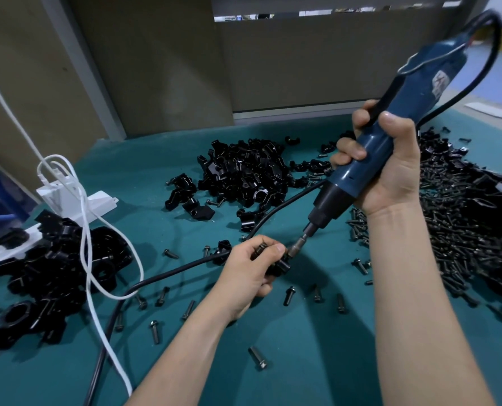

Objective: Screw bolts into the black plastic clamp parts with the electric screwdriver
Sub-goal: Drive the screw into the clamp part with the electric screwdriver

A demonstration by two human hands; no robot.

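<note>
- The left hand [251, 265] holds a black clamp part [279, 267] just above the teal tabletop [308, 370]. Its grip is closed, fingers and thumb curled round the part, with a bolt [262, 248] also held under the thumb.
- The right hand [390, 168] is up and to the right of the clamp part, its grip wrapped tight round the blue electric screwdriver [425, 80].
- The screwdriver tilts down to the left, and its bit [301, 243] meets the top of the clamp part.
- A pile of black clamp parts [243, 171] lies behind the clamp part.
- A heap of bolts [463, 218] lies to the right of it.
- Larger black parts [59, 259] are heaped well to the left, crossed by a white cable [85, 244].
- Loose bolts [258, 358] are scattered in front of the clamp part.
- The screwdriver's black cable [170, 271] passes just behind the left hand.
</note>
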